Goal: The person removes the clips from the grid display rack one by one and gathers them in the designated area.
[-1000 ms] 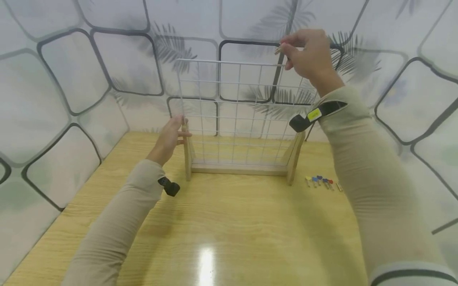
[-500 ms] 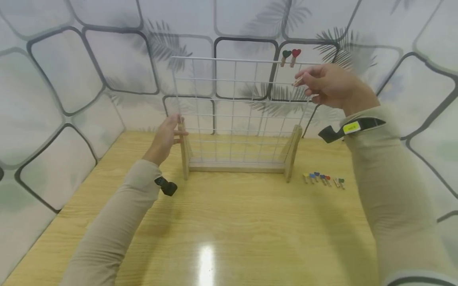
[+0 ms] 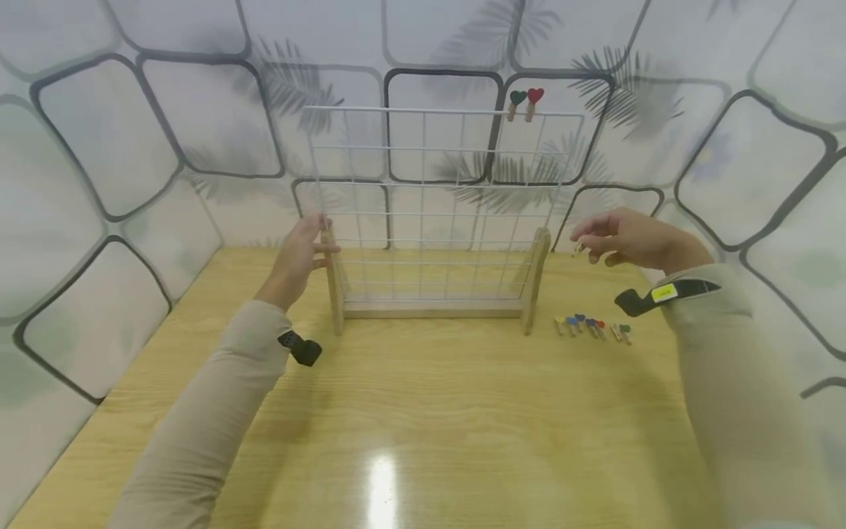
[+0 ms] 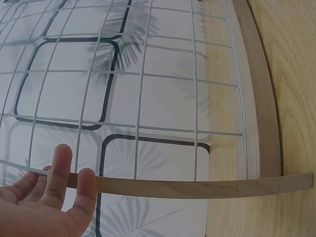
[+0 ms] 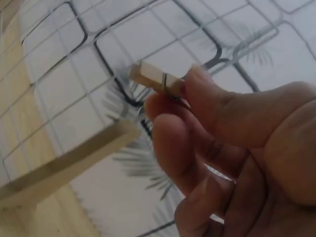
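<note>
My right hand (image 3: pixel 641 239) pinches a small wooden clothespin (image 5: pixel 154 79) between thumb and fingers, off to the right of a white wire grid rack (image 3: pixel 423 184). In the head view, that clothespin (image 3: pixel 578 248) hangs well above the table. The rack stands upright on a wooden base (image 3: pixel 432 311). My left hand (image 3: pixel 294 257) holds the top of its left wooden side piece (image 4: pixel 197 189), two fingers lying across the wood in the left wrist view. Clipped on the grid's top wire, toward the right, are a green heart clothespin (image 3: pixel 517 97) and a red heart clothespin (image 3: pixel 534 96).
Several small clothespins (image 3: pixel 592 328), with yellow, blue, red and green tops, lie in a row on the wooden table (image 3: pixel 423 411), right of the rack. The rack's right side piece (image 3: pixel 537 279) stands near them. A patterned wall (image 3: pixel 218 117) rises behind.
My right hand has moved from the grid's top edge down and to the right, carrying the clothespin; the two heart clothespins it covered now show. My left hand keeps its hold.
</note>
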Tool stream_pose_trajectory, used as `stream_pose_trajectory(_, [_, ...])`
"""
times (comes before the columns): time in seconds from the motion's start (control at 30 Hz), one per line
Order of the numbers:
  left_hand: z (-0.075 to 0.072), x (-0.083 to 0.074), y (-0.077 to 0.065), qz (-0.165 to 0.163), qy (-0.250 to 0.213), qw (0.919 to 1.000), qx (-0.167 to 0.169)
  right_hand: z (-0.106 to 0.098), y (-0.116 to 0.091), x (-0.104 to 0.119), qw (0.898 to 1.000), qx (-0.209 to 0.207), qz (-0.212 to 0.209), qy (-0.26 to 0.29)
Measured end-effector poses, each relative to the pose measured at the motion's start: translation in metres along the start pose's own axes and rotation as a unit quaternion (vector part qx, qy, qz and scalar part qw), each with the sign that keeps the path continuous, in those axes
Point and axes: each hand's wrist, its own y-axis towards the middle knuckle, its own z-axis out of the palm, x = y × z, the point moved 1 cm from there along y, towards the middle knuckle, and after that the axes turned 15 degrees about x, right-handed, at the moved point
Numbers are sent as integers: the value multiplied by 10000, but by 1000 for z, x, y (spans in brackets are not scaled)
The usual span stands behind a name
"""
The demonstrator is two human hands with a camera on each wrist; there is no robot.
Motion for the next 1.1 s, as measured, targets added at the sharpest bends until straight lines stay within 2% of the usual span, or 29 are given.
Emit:
stream_pose_trajectory(0.1, [0,0,-1,-15,-32,10000,42,5,-1,-28,9988,-223,428,-15])
stream_pose_trajectory(0.17, [0,1,-1,-4,-56,10000,40,8,-1,-46,9979,-211,619,-38])
stream_pose_trajectory(0.33, [-3,3,0,33,-42,10000,13,24,1,-86,9958,61,905,-130])
stream_pose_trajectory(0.5, [-3,3,1,63,33,10000,-5,47,8,-115,9935,410,1045,-192])
stream_pose_trajectory(0.8, [-1,1,0,37,92,10000,-1,73,19,-139,9916,727,1054,-184])
stream_pose_trajectory(0.97, [0,0,-1,23,82,10000,5,79,24,-141,9907,766,1062,-377])
stream_pose_trajectory(1.1, [1,0,-1,-8,33,10000,10,77,25,-141,9876,722,1282,-555])
